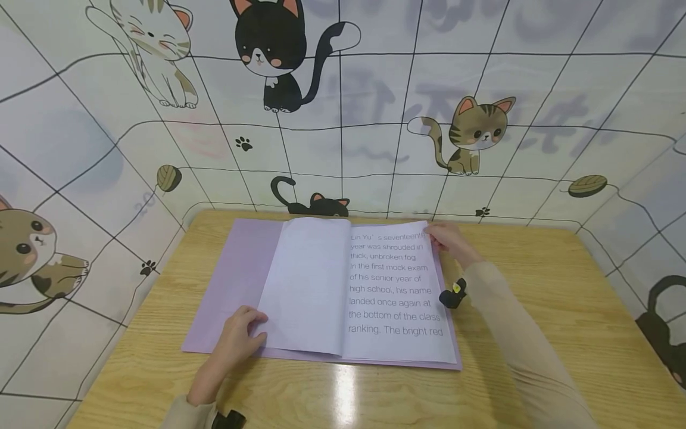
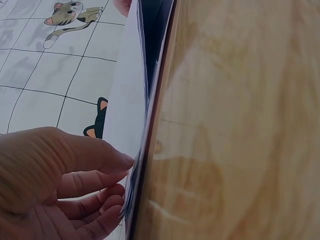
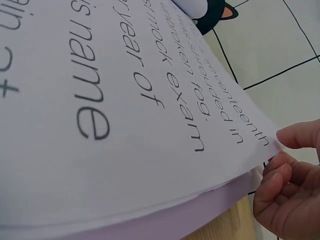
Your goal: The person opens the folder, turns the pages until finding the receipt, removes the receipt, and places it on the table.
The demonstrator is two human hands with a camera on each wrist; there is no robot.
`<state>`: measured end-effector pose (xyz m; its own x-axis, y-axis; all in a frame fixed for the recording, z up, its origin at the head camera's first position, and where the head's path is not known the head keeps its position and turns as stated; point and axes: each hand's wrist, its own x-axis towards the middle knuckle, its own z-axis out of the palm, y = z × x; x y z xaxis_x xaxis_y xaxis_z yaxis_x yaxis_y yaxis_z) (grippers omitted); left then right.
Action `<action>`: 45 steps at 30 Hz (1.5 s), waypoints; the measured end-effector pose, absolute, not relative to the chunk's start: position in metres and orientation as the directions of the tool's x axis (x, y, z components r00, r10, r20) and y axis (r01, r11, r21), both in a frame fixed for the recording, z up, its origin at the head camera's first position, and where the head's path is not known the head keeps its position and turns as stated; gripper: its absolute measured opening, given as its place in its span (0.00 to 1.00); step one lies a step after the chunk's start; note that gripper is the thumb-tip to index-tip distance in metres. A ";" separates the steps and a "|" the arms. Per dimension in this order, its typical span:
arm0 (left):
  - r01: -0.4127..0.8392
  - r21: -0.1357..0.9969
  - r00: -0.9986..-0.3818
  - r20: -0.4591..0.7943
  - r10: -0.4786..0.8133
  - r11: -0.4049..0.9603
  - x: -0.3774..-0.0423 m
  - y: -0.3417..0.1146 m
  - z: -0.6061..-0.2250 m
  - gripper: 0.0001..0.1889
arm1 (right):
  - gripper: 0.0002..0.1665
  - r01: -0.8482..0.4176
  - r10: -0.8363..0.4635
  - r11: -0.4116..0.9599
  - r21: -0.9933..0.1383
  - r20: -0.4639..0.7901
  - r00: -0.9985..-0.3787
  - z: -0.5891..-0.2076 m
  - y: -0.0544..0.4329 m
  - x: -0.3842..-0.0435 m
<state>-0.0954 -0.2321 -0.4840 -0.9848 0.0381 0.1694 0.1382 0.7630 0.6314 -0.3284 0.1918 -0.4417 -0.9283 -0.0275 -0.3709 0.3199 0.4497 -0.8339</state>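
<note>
An open book (image 1: pixel 348 286) with a lilac cover (image 1: pixel 246 256) lies on the wooden table. Its left page (image 1: pixel 308 286) is blank, and its right page (image 1: pixel 393 298) carries large printed text. My right hand (image 1: pixel 450 241) pinches the top right corner of the right page between thumb and fingers. In the right wrist view that corner is lifted, with other sheets and the cover below. My left hand (image 1: pixel 241 333) rests at the lower left of the book, fingers loosely bent, thumb (image 2: pixel 117 160) touching the left page's edge.
Wood-grain tabletop (image 1: pixel 536 286) surrounds the book. Behind and beside the table stand pale walls (image 1: pixel 370 149) with a grid and cartoon cats. A small black device (image 1: pixel 453 293) sits on the right wrist, and another (image 1: pixel 229 419) on the left.
</note>
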 end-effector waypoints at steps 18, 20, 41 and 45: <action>0.127 0.635 -0.987 0.154 0.036 0.762 -0.095 -0.232 -0.484 0.12 | 0.23 0.247 -0.211 0.321 -0.914 -0.323 -0.923 -0.431 0.196 -0.305; 0.126 0.636 -0.988 0.153 0.036 0.761 -0.095 -0.232 -0.484 0.12 | 0.24 0.236 -0.234 0.329 -0.915 -0.321 -0.918 -0.430 0.197 -0.302; 0.140 0.637 -0.984 0.172 0.038 0.758 -0.095 -0.232 -0.484 0.12 | 0.29 0.218 -0.422 0.255 -0.942 -0.312 -0.852 -0.423 0.190 -0.266; 0.139 0.635 -0.984 0.172 0.036 0.760 -0.095 -0.232 -0.484 0.12 | 0.29 0.221 -0.451 0.233 -0.947 -0.307 -0.838 -0.424 0.185 -0.260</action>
